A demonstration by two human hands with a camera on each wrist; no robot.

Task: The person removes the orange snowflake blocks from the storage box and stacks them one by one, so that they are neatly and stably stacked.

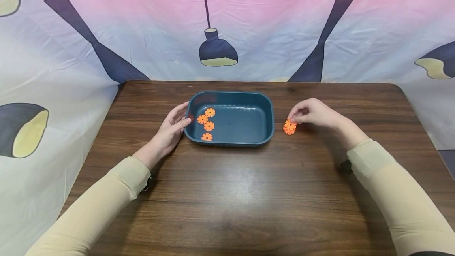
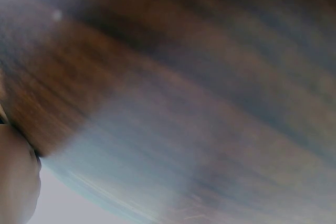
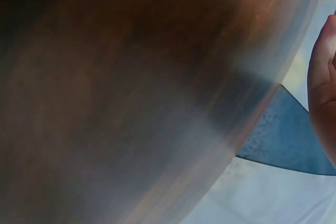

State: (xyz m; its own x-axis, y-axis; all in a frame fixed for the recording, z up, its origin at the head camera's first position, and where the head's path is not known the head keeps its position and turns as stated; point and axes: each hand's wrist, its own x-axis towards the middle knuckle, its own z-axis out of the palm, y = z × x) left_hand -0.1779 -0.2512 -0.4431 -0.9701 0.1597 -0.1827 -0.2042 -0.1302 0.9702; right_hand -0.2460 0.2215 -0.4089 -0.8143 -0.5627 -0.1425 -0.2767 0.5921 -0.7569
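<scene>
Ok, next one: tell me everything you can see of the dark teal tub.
The tub is an open, shallow rectangle with rounded corners, a smooth rim and slightly glossy walls; it looks like plastic. A small dark dot marks its floor near the middle. It sits upright on the wooden table, long sides running left to right. Four notched orange discs lie inside toward the left end, where the left hand grips the wall, thumb at the rim.
</scene>
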